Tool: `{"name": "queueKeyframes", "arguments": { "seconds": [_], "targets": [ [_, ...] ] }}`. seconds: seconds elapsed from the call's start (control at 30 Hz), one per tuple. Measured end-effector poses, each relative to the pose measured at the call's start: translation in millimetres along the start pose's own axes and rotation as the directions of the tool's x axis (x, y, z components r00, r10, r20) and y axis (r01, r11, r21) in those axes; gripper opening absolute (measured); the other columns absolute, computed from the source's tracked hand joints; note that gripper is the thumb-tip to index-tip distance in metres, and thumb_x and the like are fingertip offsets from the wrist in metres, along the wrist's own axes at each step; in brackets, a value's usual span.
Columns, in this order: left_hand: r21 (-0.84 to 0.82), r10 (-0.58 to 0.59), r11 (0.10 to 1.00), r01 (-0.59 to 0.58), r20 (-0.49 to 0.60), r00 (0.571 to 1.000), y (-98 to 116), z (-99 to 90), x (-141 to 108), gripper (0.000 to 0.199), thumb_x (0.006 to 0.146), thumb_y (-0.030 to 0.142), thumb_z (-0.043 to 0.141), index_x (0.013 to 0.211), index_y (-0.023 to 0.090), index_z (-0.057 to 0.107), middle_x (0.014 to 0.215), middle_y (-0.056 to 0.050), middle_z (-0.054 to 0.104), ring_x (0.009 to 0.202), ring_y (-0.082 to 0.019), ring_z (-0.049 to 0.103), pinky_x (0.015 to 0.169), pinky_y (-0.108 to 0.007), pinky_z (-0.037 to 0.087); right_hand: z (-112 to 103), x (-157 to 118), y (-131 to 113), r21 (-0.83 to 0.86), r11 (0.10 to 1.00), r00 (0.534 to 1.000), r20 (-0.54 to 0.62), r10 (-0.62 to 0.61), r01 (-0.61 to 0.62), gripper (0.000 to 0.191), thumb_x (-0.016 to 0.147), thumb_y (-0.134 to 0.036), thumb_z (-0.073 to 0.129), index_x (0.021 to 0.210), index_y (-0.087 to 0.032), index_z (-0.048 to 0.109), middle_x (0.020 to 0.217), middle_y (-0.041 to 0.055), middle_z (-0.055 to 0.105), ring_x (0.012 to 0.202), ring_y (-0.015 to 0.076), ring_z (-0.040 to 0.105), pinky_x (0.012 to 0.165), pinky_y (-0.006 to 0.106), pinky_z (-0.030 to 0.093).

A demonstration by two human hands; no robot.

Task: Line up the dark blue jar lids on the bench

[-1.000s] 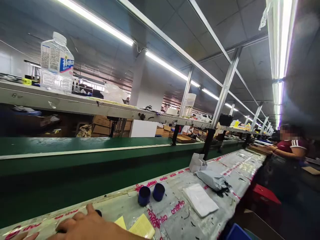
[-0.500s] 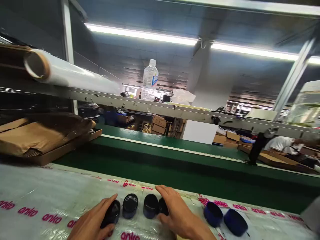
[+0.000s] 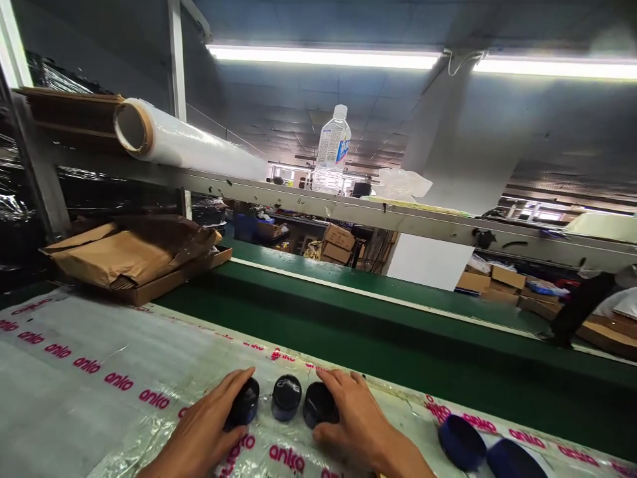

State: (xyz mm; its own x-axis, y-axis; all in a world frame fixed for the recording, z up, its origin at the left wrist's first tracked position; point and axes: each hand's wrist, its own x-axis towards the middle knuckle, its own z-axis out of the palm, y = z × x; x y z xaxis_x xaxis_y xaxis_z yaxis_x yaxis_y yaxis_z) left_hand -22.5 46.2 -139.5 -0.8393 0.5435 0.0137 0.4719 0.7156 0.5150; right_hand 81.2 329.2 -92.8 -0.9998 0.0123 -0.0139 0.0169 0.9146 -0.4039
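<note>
My left hand (image 3: 206,421) curves its thumb and fingers around a black, round, cap-like piece (image 3: 247,401) on the plastic-covered table. A second black cap-like piece (image 3: 286,397), with a glossy top, stands untouched between my hands. On its right, my right hand (image 3: 361,425) closes over another dark cap-like piece (image 3: 317,403), with the thumb at the near side and the fingers at the far side. My palm hides part of it, and I cannot tell whether a further piece is underneath. Two dark blue round hollow pieces (image 3: 462,441) lie farther right, their open sides showing.
Clear sheeting printed "anko" (image 3: 119,380) covers the table. Beyond it runs a green belt (image 3: 318,325). A cardboard tray with brown paper (image 3: 134,259) sits at left. The shelf (image 3: 279,196) above holds a plastic film roll (image 3: 189,143) and a bottle (image 3: 332,149).
The view has swung left, so the surroundings appear farther right. My right hand and its dark piece have shifted slightly; the two dark pieces seen there earlier now show as one.
</note>
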Motion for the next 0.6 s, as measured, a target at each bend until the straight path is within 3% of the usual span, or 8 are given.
{"name": "queueKeyframes", "arguments": {
  "seconds": [0.07, 0.13, 0.23, 0.33, 0.47, 0.6],
  "targets": [
    [0.023, -0.003, 1.0, 0.002, 0.022, 1.0, -1.6, 0.6, -6.1, 0.084, 0.082, 0.018, 0.054, 0.159, 0.03, 0.021, 0.17, -0.002, 0.023, 0.153, -0.022, 0.033, 0.123, -0.045, 0.037, -11.1, -13.3, 9.1, 0.02, 0.999, 0.999, 0.028, 0.041, -0.041, 0.093, 0.071, -0.026, 0.073, 0.157, -0.022, 0.038, 0.157, 0.0096, 0.044, 0.144, 0.0283, 0.039, 0.127, 0.048, 0.025],
    [0.051, 0.009, 0.999, -0.01, 0.026, 1.0, -5.6, 1.0, -12.4, 0.082, 0.084, 0.023, 0.054, 0.159, 0.033, 0.022, 0.171, 0.0, 0.021, 0.155, -0.024, 0.027, 0.125, -0.048, 0.035, -22.0, -30.0, 24.7, 0.041, 0.995, 0.996, 0.028, 0.088, -0.089, 0.088, 0.077, -0.03, 0.07, 0.158, -0.029, 0.035, 0.163, 0.0036, 0.037, 0.148, 0.0234, 0.036, 0.126, 0.041, 0.03],
    [0.071, 0.099, 0.993, -0.092, -0.102, 0.99, -14.2, 1.9, -19.3, 0.074, 0.088, 0.029, 0.054, 0.154, 0.047, 0.026, 0.168, 0.006, 0.029, 0.152, -0.023, 0.034, 0.123, -0.051, 0.039, -29.7, -52.3, 50.0, 0.08, 0.985, 0.988, 0.027, 0.154, -0.156, 0.077, 0.086, -0.036, 0.064, 0.157, -0.036, 0.034, 0.164, -0.0012, 0.034, 0.149, 0.0204, 0.035, 0.127, 0.041, 0.031],
    [0.093, 0.177, 0.983, -0.161, -0.198, 0.964, -18.4, 3.8, -18.9, 0.067, 0.093, 0.033, 0.052, 0.151, 0.054, 0.026, 0.166, 0.009, 0.033, 0.15, -0.02, 0.037, 0.123, -0.051, 0.04, -25.8, -62.2, 63.9, 0.083, 0.98, 0.983, 0.033, 0.179, -0.182, 0.076, 0.088, -0.031, 0.057, 0.159, -0.032, 0.03, 0.166, 0.0002, 0.031, 0.152, 0.0189, 0.03, 0.129, 0.043, 0.027],
    [0.147, 0.248, 0.963, -0.227, -0.146, 0.958, -6.4, 10.6, -3.9, 0.064, 0.093, 0.037, 0.053, 0.152, 0.049, 0.03, 0.165, 0.006, 0.035, 0.149, -0.023, 0.04, 0.121, -0.052, 0.042, -20.6, -58.0, 58.4, 0.09, 0.986, 0.99, 0.015, 0.138, -0.139, 0.08, 0.083, -0.019, 0.053, 0.16, -0.023, 0.03, 0.167, 0.0037, 0.029, 0.154, 0.0177, 0.026, 0.131, 0.042, 0.022],
    [0.16, 0.255, 0.957, -0.24, -0.08, 0.964, 24.9, 15.6, 13.2, 0.068, 0.089, 0.025, 0.056, 0.152, 0.039, 0.036, 0.167, 0.001, 0.033, 0.152, -0.022, 0.035, 0.125, -0.05, 0.038, -19.6, -47.3, 40.2, 0.16, 0.981, 0.994, 0.023, 0.109, -0.111, 0.08, 0.083, -0.027, 0.062, 0.158, -0.021, 0.034, 0.166, 0.0055, 0.031, 0.154, 0.021, 0.027, 0.13, 0.041, 0.024]
  ]
}}
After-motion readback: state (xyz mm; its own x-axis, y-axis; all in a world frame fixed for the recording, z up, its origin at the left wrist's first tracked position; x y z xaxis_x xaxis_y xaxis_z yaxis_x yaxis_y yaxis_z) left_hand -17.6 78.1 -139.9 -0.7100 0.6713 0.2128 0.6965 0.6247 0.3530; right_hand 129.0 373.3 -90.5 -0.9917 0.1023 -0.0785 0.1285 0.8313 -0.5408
